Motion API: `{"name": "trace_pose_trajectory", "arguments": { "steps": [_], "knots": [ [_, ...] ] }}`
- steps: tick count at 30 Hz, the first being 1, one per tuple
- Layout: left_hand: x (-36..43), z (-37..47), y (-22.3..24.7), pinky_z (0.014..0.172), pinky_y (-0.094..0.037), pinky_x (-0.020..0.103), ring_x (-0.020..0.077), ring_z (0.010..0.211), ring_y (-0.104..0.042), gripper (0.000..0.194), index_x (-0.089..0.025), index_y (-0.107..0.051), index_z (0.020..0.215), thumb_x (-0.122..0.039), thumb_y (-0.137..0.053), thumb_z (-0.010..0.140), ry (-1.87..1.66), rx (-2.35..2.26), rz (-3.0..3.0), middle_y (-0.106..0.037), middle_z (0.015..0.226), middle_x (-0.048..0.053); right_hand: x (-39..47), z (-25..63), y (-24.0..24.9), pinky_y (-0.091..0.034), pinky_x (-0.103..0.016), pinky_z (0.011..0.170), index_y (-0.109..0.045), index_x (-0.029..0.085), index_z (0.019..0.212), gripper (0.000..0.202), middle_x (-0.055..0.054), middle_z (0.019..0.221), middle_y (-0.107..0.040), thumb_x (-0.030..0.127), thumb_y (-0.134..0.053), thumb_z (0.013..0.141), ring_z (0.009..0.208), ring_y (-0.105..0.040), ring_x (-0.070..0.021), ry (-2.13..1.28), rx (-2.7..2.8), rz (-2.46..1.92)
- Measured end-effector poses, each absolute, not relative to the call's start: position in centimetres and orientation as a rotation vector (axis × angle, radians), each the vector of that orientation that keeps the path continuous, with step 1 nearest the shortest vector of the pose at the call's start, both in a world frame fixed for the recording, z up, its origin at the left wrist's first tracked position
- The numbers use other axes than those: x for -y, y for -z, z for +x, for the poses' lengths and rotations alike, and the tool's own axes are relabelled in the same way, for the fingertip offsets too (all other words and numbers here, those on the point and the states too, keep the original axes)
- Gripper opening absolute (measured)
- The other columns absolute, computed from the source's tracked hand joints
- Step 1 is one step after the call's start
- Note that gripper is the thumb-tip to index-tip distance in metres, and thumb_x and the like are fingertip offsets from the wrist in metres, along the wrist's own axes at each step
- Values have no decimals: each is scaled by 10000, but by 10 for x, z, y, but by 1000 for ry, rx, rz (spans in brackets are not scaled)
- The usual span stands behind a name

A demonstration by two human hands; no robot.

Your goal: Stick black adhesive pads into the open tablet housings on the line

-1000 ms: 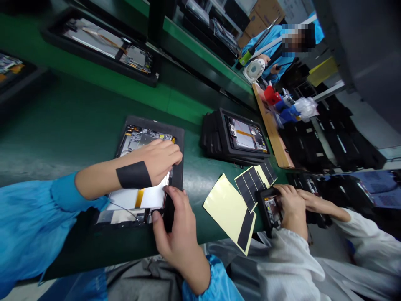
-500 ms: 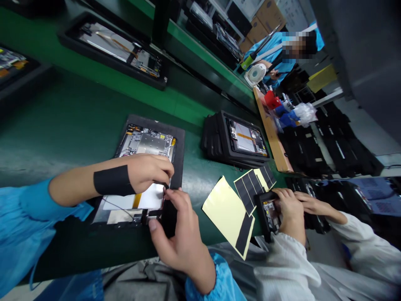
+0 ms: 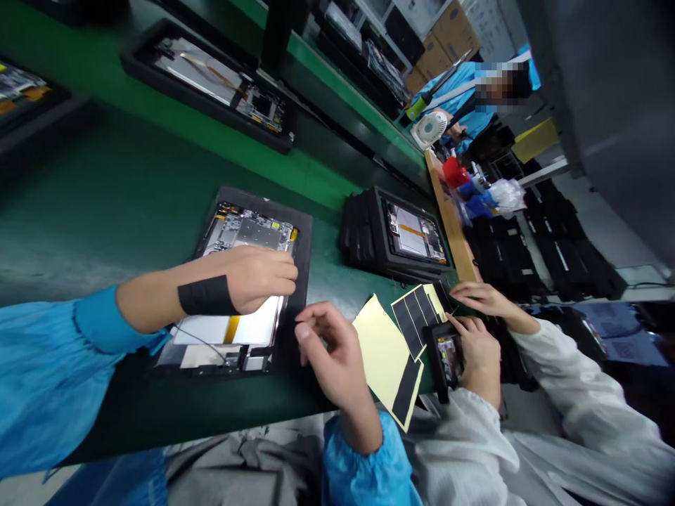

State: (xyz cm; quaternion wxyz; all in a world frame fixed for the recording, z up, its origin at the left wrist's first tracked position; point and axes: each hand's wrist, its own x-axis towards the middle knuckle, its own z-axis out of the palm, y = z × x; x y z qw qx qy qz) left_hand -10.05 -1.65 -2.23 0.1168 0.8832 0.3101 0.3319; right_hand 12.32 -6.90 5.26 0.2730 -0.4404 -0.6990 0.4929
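Observation:
An opened tablet (image 3: 256,235) with its circuit board and white battery exposed lies in a black foam tray (image 3: 300,246). Over the tablet's right part is my left hand (image 3: 264,277), fingers curled down and closed; anything in them is hidden. A black adhesive strip (image 3: 207,295) sticks to my left wrist. To the right of the tray, above the bench, my right hand (image 3: 337,355) is loosely curled, with a gap between thumb and fingers and nothing visible in it. An orange-yellow tape (image 3: 232,328) crosses the battery.
Right of my hand lie a yellow backing sheet (image 3: 382,344) and a sheet of black strips (image 3: 414,316). Behind stand stacked foam trays (image 3: 363,232) and another tablet tray (image 3: 211,81). At right, a co-worker's hands (image 3: 479,344) work at a small black tray (image 3: 446,358).
My right hand has moved off the tablet's lower right edge, to the right. My left hand has shifted slightly up and right. The co-worker's far hand has moved toward the black strips.

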Motion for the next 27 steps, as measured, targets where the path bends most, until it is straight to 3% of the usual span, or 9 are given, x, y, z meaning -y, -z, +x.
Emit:
{"name": "trace_pose_trajectory", "arguments": {
  "steps": [4, 9, 20, 22, 25, 27],
  "knots": [
    [12, -103, 22, 744, -492, 340, 232, 896, -604, 292, -225, -588, 774, 8, -412, 759, -1010, -802, 2613, -674, 851, 50, 45, 115, -60, -440, -204, 565, -624, 211, 920, 72, 53, 695, -574, 278, -613, 943, 610, -549, -107, -1400, 2114, -1231],
    [13, -106, 11, 770, -499, 329, 219, 900, -600, 295, -218, -614, 807, -28, -390, 831, -989, -777, 2562, -679, 877, 53, 37, 110, -51, -414, -218, 572, -621, 207, 998, 79, 60, 707, -562, 257, -596, 942, 594, -534, -111, -1254, 2224, -1255],
    [15, -107, 5, 770, -490, 317, 203, 879, -592, 315, -207, -641, 802, -26, -388, 851, -971, -793, 2509, -681, 854, 42, 41, 105, -41, -323, -232, 546, -671, 207, 916, 86, 64, 638, -523, 253, -602, 940, 549, -472, -112, -1098, 2188, -1368],
    [16, -107, 6, 792, -490, 319, 206, 900, -598, 313, -206, -653, 812, -32, -395, 850, -937, -833, 2504, -686, 865, 47, 41, 103, -39, -318, -232, 550, -704, 201, 995, 108, 73, 628, -514, 251, -632, 933, 552, -472, -111, -1093, 2138, -1443],
    [17, -106, 7, 836, -489, 321, 211, 941, -611, 312, -203, -663, 821, -39, -400, 855, -919, -858, 2489, -698, 903, 52, 41, 101, -36, -340, -231, 561, -649, 204, 1321, 438, 92, 634, -515, 233, -715, 889, 564, -490, -121, -1017, 2086, -1528],
    [17, -107, 7, 847, -487, 312, 207, 952, -617, 321, -202, -672, 829, -41, -397, 868, -932, -855, 2459, -703, 917, 46, 43, 101, -32, -376, -243, 568, -644, 190, 1332, 460, 75, 665, -533, 249, -730, 884, 587, -513, -134, -847, 2053, -1516]
  ]
}}
